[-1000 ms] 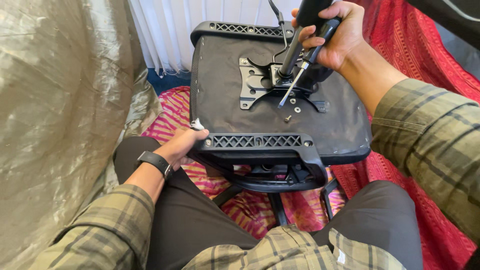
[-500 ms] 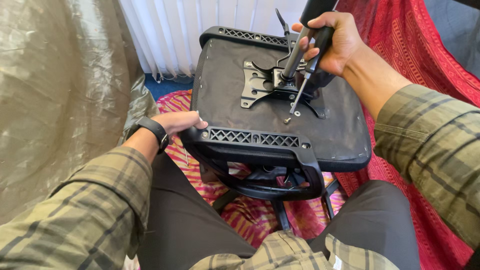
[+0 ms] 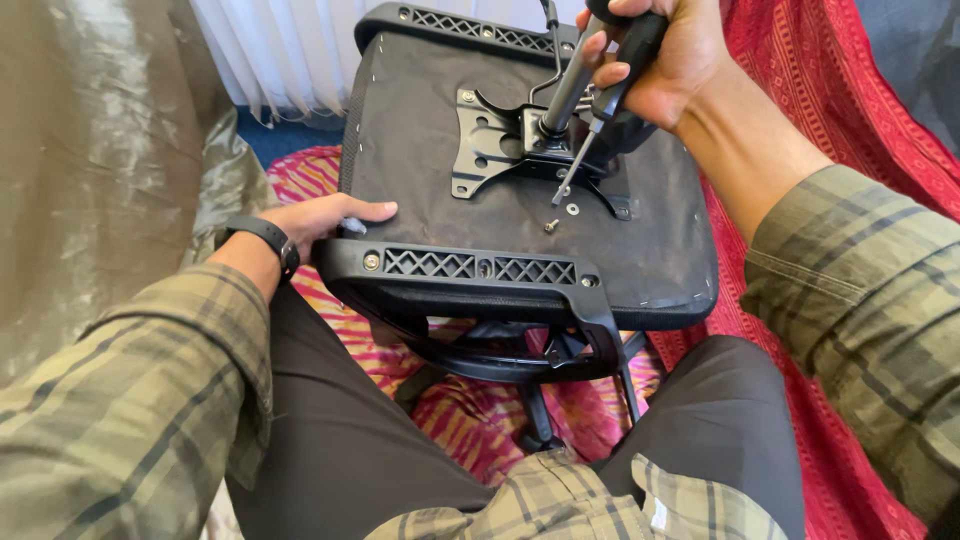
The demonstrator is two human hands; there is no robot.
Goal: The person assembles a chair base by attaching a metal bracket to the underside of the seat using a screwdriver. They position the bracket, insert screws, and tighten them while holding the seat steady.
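A screwdriver (image 3: 610, 85) is gripped in the closed right hand (image 3: 665, 60), its tip at the mounting plate (image 3: 500, 145) of the overturned chair seat (image 3: 640, 250); the seat's edge is steadied by the left hand (image 3: 320, 220), fingers flat, nothing held; the loose screw (image 3: 550, 226) and washer (image 3: 572, 209) could be rolled off if the seat is jolted.

The floor is covered by a red patterned cloth (image 3: 880, 120) on the right and a pink and yellow striped cloth (image 3: 480, 420) in the middle. A strip of blue carpet (image 3: 280, 135) shows at the foot of a white curtain (image 3: 270, 50). An overturned office chair (image 3: 520, 200) rests on the striped cloth, seat underside facing up. A loose screw (image 3: 550, 225) and a washer (image 3: 572, 209) lie on the seat underside, just beside each other. A shiny beige cover (image 3: 90, 170) drapes down to the floor on the left.
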